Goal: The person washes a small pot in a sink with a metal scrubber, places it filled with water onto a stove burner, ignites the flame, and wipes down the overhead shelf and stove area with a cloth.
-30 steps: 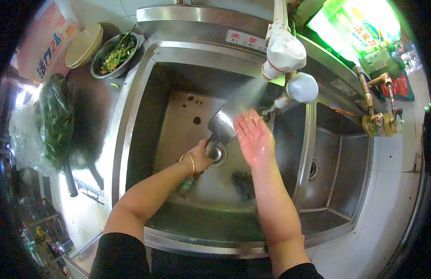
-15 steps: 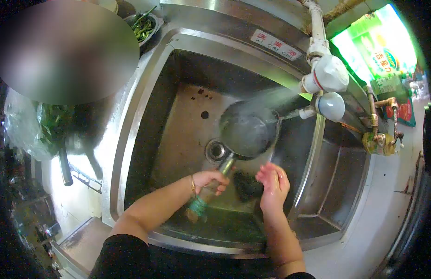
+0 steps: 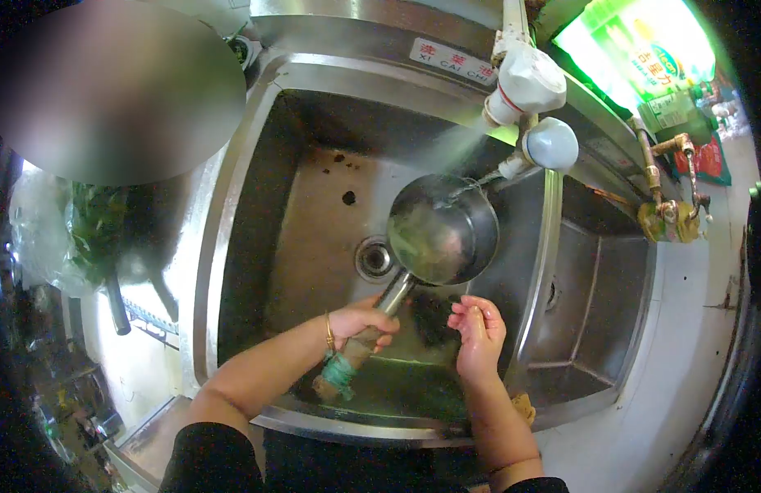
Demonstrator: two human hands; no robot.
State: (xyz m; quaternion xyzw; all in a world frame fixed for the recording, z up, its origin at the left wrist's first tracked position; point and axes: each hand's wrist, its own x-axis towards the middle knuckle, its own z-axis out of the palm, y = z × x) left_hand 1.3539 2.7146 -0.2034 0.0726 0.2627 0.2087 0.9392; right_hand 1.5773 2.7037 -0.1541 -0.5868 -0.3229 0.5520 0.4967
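Observation:
My left hand [image 3: 364, 325] is wrapped around the handle of a round, deep metal pan [image 3: 421, 242]. Green cloth [image 3: 339, 374] is tied near the handle's end, just below my hand. The pan is held over the sink basin [image 3: 314, 263], and a stream of water from the lower tap [image 3: 512, 168] runs into it. Some water is inside. To the right of the handle is my right hand [image 3: 480, 333], wet, its fingers curled in loosely with the thumb over them; nothing shows in it. It does not touch the pan.
A drain [image 3: 374, 258] lies left of the pan. The upper tap [image 3: 491, 111] sprays into the basin. A second basin [image 3: 594, 304] adjoins on the right. Bagged greens [image 3: 93, 230] rest on the left counter. A green detergent pouch [image 3: 643, 49] and a brass valve [image 3: 669, 218] are at the right.
The view has shifted, so taps and sign appear further left. The pan's interior now shows more clearly under less spray. My right hand's fingers have curled in more; my left hand keeps its grip.

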